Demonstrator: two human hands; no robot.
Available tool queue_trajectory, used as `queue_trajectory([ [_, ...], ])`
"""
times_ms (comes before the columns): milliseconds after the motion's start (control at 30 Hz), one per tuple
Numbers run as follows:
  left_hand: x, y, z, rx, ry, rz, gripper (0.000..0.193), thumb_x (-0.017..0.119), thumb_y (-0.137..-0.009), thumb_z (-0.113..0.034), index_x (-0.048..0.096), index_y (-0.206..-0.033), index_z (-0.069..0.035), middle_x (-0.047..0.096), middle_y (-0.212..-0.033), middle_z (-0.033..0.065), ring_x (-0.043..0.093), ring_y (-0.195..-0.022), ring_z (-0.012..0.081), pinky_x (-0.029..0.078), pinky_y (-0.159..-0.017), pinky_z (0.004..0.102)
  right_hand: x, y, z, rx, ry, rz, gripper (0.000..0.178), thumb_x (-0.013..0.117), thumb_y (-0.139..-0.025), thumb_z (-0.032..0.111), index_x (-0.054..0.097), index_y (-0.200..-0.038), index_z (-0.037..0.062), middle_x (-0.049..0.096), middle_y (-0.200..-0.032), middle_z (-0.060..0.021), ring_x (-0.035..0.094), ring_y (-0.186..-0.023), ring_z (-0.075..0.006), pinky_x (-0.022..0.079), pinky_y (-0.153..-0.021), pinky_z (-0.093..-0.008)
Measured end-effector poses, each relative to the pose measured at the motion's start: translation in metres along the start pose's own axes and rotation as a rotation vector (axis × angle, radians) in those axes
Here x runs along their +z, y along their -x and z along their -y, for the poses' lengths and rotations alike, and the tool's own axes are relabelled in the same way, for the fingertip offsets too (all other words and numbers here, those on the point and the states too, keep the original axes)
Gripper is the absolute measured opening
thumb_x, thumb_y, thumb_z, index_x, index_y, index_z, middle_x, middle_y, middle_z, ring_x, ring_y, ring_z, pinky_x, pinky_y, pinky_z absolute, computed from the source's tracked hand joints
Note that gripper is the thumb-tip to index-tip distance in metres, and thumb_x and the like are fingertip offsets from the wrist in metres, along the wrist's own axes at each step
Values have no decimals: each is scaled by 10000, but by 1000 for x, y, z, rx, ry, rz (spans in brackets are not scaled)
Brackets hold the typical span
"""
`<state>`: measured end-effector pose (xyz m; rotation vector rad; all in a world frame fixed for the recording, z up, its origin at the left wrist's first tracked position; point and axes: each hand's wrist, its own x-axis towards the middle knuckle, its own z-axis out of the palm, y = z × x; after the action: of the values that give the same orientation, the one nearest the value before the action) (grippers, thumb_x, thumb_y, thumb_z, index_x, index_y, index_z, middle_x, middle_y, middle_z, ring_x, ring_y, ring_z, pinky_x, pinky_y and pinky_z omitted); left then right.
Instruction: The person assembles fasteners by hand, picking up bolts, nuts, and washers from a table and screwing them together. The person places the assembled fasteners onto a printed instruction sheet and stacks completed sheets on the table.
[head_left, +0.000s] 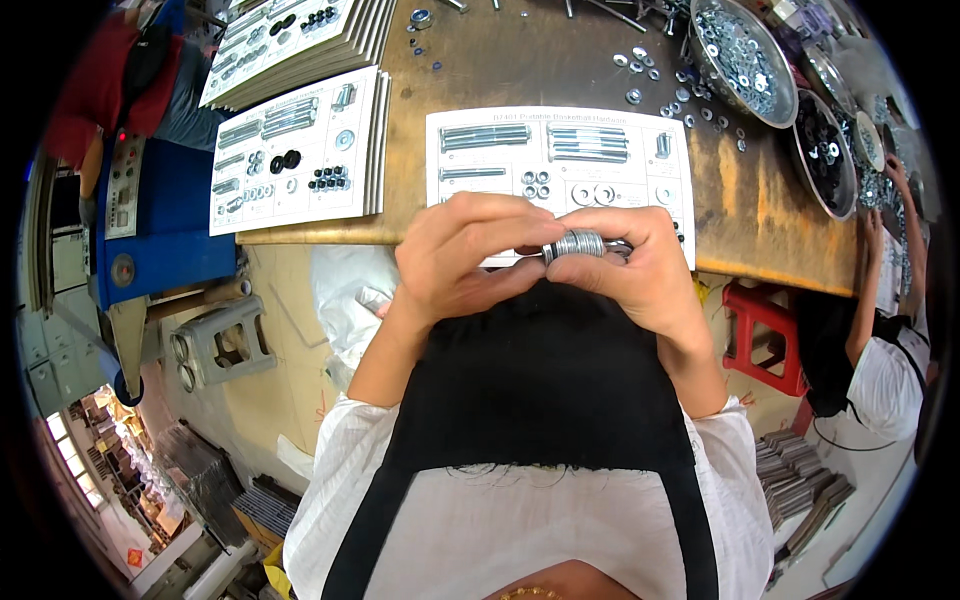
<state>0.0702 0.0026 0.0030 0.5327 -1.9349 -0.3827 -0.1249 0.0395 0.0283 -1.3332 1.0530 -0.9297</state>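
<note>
Both hands meeting just below the bench (760, 230) edge, left hand (455, 262) and right hand (640, 265) each with a narrow grip pinching the same stack of silvery washers (575, 244), parts card (560, 165) just beyond, bowl of washers (740, 55) farther off.

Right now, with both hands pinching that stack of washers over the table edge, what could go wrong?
1. The stack of washers sits between the left hand and right hand at the table edge; a slip would likely drop some into the lap.
2. Dropped washers could scatter over the card below.
</note>
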Motion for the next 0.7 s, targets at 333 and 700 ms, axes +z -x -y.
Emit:
queue_trajectory([
  [333, 15, 10, 2, -264, 358, 43, 383, 745, -639, 99, 707, -1005, -6, 649, -946, 95, 588, -670, 101, 507, -591, 220, -3, 5, -21, 2, -169, 15, 160, 729, -851, 109, 741, -970, 4, 719, -773, -36, 596, -688, -33, 464, -614, -182],
  [700, 43, 55, 22, -797, 897, 69, 284, 637, -773, 97, 632, -1057, 86, 607, -1008, 126, 599, -748, 114, 472, -655, 216, -4, 36, -76, 136, -225, 92, 155, 754, -828, 124, 758, -967, 55, 620, -690, 42, 443, -611, -12, 334, -538, -199],
])
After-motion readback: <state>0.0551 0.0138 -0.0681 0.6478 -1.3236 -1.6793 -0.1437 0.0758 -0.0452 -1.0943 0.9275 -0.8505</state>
